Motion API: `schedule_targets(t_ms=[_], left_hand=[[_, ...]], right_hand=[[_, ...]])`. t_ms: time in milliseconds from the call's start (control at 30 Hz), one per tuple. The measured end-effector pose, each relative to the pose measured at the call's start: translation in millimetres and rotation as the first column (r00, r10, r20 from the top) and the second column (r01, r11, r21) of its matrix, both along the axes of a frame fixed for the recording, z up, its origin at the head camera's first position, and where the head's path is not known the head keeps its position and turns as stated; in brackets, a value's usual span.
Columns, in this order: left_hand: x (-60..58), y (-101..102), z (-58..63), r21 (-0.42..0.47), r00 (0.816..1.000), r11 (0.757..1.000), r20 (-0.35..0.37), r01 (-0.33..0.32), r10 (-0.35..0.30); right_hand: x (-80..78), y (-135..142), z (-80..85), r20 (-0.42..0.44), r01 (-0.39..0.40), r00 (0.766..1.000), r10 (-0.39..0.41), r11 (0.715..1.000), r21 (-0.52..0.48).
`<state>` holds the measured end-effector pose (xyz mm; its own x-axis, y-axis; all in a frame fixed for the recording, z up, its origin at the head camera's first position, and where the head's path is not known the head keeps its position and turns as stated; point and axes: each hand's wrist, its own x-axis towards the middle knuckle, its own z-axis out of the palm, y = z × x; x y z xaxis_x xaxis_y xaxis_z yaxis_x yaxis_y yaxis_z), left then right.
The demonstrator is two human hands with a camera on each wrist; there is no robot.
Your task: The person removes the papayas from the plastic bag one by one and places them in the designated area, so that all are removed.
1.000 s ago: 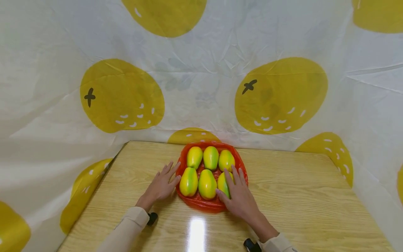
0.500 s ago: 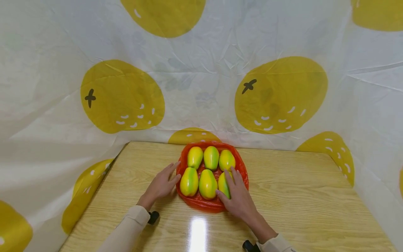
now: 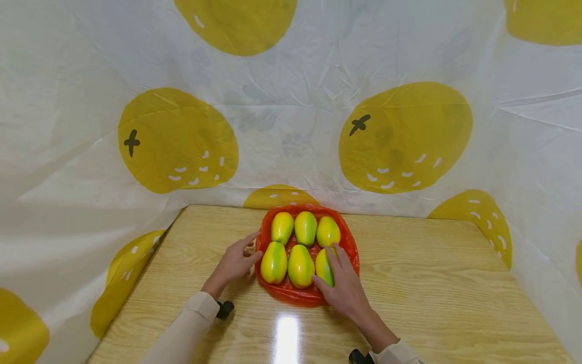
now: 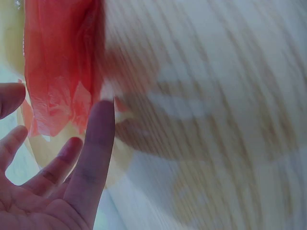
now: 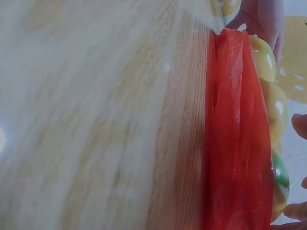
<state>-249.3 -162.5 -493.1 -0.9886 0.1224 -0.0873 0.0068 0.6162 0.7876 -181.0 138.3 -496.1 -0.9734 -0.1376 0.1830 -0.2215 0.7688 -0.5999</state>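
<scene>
Fingers of the left hand point(image 3: 234, 260) have dipped a little lower beside the red container point(image 3: 291, 298) since a second ago, while everything else stays nearly put. Six yellow-green fruits point(image 3: 300, 267) lie inside it in two rows of three, near the back edge of the wooden table point(image 3: 432, 273). That left hand has its fingers loosely spread, gripping nothing. Over the front-right fruit, the right hand point(image 3: 346, 290) spreads its fingers too; I can't tell whether they touch. Behind hangs a white cloth point(image 3: 288, 106) with yellow shapes.
</scene>
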Motion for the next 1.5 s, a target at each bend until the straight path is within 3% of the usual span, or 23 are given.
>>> schedule_targets(t_ms=[133, 467, 1133, 1500], left_hand=[[-1.8, 1.8, 0.8, 0.114, 0.996, 0.993, 0.092, -0.009, -0.002], [-4.7, 3.2, -1.1, 0.192, 0.982, 0.98, 0.189, -0.045, 0.009], [-1.2, 3.6, -0.3, 0.213, 0.978, 0.976, 0.208, -0.051, 0.006], [-0.2, 5.2, 2.5, 0.211, 0.978, 0.976, 0.211, -0.046, 0.001]], right_hand=[[-0.4, 0.3, -1.1, 0.02, 0.01, 1.0, -0.009, 0.999, -0.032], [-2.2, -0.6, -4.0, 0.078, 0.05, 0.996, -0.039, 0.989, -0.142], [-3.8, -8.9, -3.6, 0.131, 0.075, 0.989, -0.063, 0.993, -0.089], [-5.1, -8.3, -4.1, 0.136, 0.086, 0.988, -0.07, 0.989, -0.116]])
